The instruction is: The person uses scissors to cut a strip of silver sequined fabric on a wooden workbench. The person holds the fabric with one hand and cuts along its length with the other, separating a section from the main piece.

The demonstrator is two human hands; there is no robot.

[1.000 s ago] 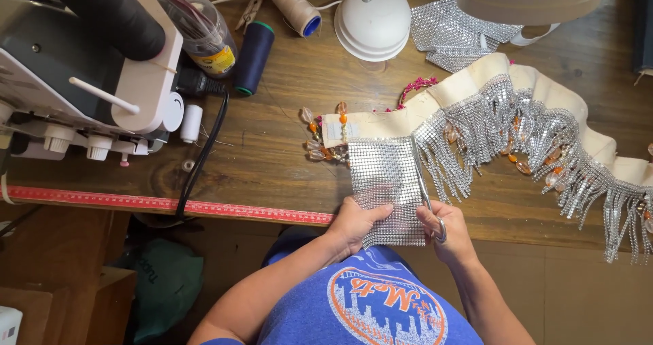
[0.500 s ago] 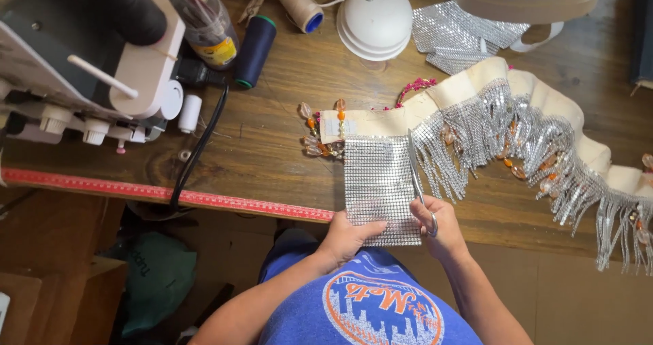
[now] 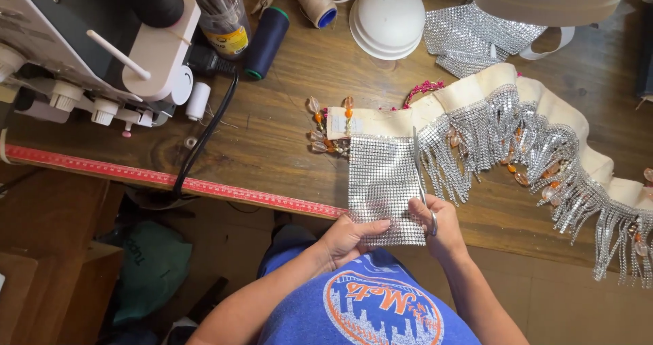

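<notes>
At upper left of the frame sits a white and grey sewing machine (image 3: 88,52), with a dark navy thread spool (image 3: 266,43) lying to its right and a red measuring tape (image 3: 163,179) along the wooden table's (image 3: 286,113) near edge. Low at centre, my left hand (image 3: 350,239) presses flat, fingers spread, on the silver rhinestone mesh panel's (image 3: 382,182) bottom edge. Just right, my right hand (image 3: 441,226) is clamped on metal scissors (image 3: 420,171), blades running up the panel's right side, beside cream trim with silver fringe (image 3: 524,134).

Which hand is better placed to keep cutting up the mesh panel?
The right hand: it already holds the scissors along the panel's right edge. The left hand pins its bottom edge.
</notes>
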